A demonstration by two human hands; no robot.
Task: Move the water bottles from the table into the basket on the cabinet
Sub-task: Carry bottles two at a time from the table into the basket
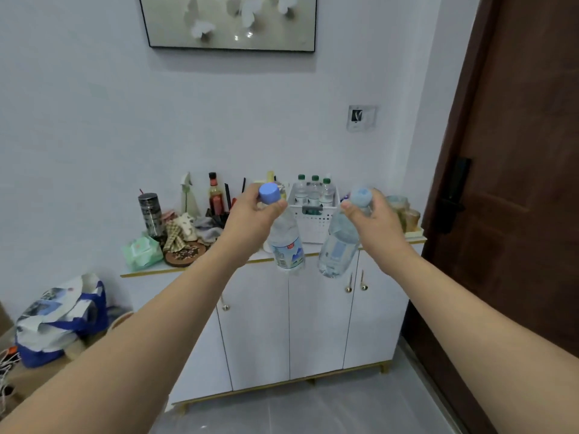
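Two water bottles are held up in front of the white basket (313, 219). The left bottle (286, 242) is gripped at the neck by the left hand (250, 219), its blue cap (268, 193) up and toward the camera, its long axis running down and slightly right. The right bottle (338, 247) is gripped at the neck by the right hand (371, 216), pale-blue cap up, base slanted down and left. Both hang in the air before the basket, bases nearly meeting.

The basket is set on a white cabinet (282, 324), with three green-capped bottles (314, 191) standing upright inside. Left of the basket, clutter is spread. Right of the basket, a dark brown door (517, 183) is seen. Above the basket, a framed picture (228, 21) is hung on the pale wall.
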